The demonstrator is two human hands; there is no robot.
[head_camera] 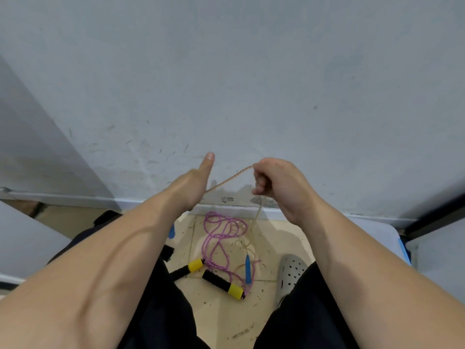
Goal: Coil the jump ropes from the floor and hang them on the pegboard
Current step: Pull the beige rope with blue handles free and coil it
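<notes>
Reaching forward with its thumb straight, the left hand [195, 183] meets the tan jump rope [228, 179]; its fingers are hidden, so I cannot tell whether it grasps. Below, the pink jump rope [195, 264] lies on the floor [226, 323]. The right hand [278, 187] pinches the tan jump rope.

The floor [226, 321] is pale beige tile, littered with small dark scraps. Near its middle a purple jump rope [221, 238] lies in loose loops, its two black-and-yellow handles [224, 284] side by side at the near end. Just right of the loops the lower stretch of a tan rope [231, 178] trails on the tile, with a blue handle [248, 269] lying upon it. A grey perforated clog [289, 273] stands to the right; a black strap [167, 253] lies to the left
</notes>
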